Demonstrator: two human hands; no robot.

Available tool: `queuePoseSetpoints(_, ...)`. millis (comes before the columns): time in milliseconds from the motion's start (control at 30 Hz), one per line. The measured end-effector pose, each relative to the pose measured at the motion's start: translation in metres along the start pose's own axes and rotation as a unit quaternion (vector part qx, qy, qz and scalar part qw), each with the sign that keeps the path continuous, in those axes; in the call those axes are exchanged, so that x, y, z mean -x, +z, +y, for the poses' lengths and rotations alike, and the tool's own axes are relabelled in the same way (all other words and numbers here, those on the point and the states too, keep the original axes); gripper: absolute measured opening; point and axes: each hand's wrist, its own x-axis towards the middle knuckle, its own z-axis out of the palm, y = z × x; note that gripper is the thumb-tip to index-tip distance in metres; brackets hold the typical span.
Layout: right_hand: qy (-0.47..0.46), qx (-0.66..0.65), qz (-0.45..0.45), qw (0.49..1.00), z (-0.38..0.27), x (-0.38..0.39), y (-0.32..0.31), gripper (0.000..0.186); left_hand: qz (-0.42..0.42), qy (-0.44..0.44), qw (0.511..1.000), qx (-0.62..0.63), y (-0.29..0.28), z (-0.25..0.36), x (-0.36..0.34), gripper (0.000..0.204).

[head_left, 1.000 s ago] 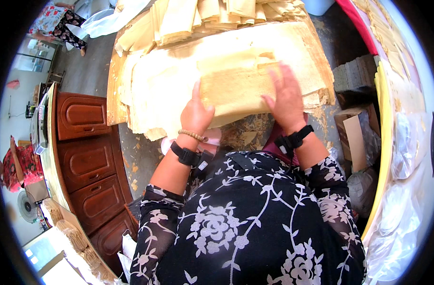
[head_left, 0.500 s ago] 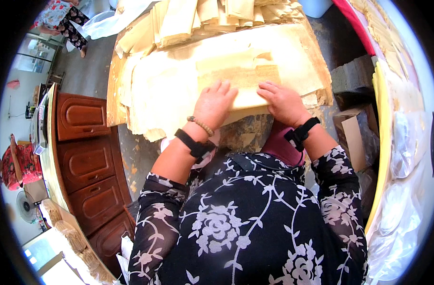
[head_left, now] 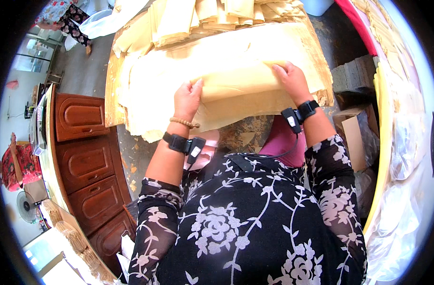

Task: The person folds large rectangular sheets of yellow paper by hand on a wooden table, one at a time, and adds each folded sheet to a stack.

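Observation:
A thin, pale yellow sheet (head_left: 238,83), folded into a wide strip, stretches between my hands over the near part of the table. My left hand (head_left: 187,99) pinches its left end, with thumb and fingers closed. At the right end, my right hand (head_left: 292,81) grips it, thumb on top. Beneath lies a stack of similar large, thin sheets (head_left: 153,92) with ragged edges; some hang over the table's near edge. Strong light washes out much of their surface.
Folded yellow sheets (head_left: 176,21) are piled at the table's (head_left: 115,102) far side. Brown wooden cabinets (head_left: 86,116) stand at left, a cardboard box (head_left: 352,137) at right. Another person (head_left: 70,19) is at the far left; a person in red (head_left: 20,164) is at the left edge.
My hands have moved apart, the left one leftward and the right one up and rightward. Previously resting on the folded sheet, they now hold its ends. The brownish patch is now hidden.

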Motion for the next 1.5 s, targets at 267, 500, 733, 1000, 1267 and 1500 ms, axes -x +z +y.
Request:
queuePoseSetpoints(267,0.037,0.180,0.012,0.983,-0.020,-0.005,0.009,0.032,0.092,-0.020,0.867,-0.489,0.027,0.048,0.009,0.040)
queuePoseSetpoints(500,0.038,0.166,-0.027,0.985,-0.021,-0.015,0.007,0.031,-0.085,0.388,0.794,-0.460,0.075,0.060,0.025,0.073)
queuePoseSetpoints(733,0.112,0.234,-0.058,0.964,-0.041,-0.017,0.007,0.037,-0.089,0.347,0.802,-0.478,0.077,0.039,0.035,0.075)
queuePoseSetpoints(1000,-0.207,0.336,-0.041,0.918,-0.033,0.024,0.043,0.052,-0.091,0.359,0.790,-0.489,0.076,0.037,0.031,0.065)
queuePoseSetpoints(1267,-0.149,0.282,-0.107,0.942,-0.035,0.019,0.036,0.058,-0.075,0.448,0.701,-0.550,0.054,0.032,0.011,0.039)
queuePoseSetpoints(1500,-0.092,0.064,0.150,0.982,0.007,0.012,-0.029,0.045,0.013,0.404,0.804,-0.436,0.007,0.107,-0.019,0.040)
